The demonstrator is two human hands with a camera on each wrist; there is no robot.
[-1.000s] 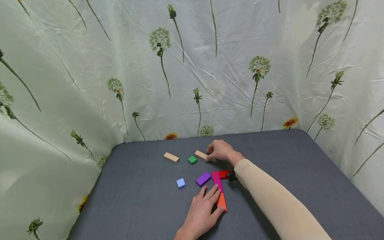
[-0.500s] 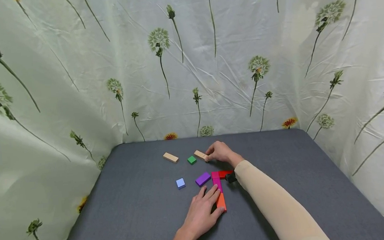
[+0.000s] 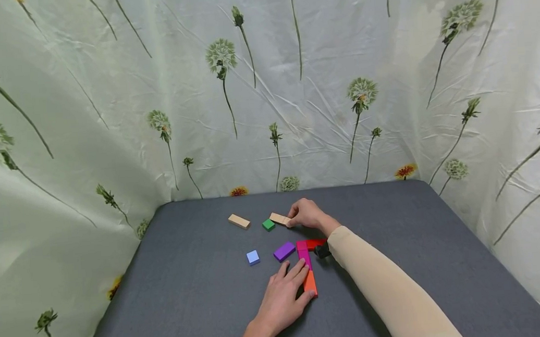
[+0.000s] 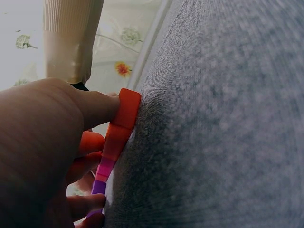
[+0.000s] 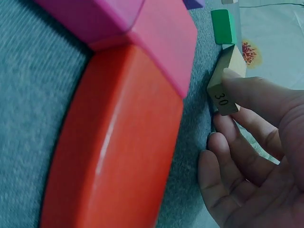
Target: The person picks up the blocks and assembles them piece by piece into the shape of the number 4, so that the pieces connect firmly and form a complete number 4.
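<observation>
My right hand [image 3: 308, 214] pinches the near end of a plain wooden block [image 3: 279, 219] between thumb and fingers. In the right wrist view that wooden block [image 5: 228, 78] bears a printed "30" on its end. Its far end lies close to a small green block [image 3: 268, 225]; whether they touch I cannot tell. My left hand [image 3: 281, 301] rests with spread fingers along a row of a magenta block [image 3: 306, 255] and an orange block [image 3: 310, 282]. Its thumb touches the orange block [image 4: 128, 107] in the left wrist view. A red block [image 3: 314, 245] joins the row's far end at a corner.
A purple block [image 3: 284, 251] lies left of the row, and a light blue cube [image 3: 253, 257] farther left. Another wooden block [image 3: 239, 221] lies at the back left. The grey table [image 3: 190, 299] is backed by a flowered curtain [image 3: 322, 107].
My right hand has shifted slightly left with the wooden block, bringing it closer to the green block. My left hand has stayed on the row.
</observation>
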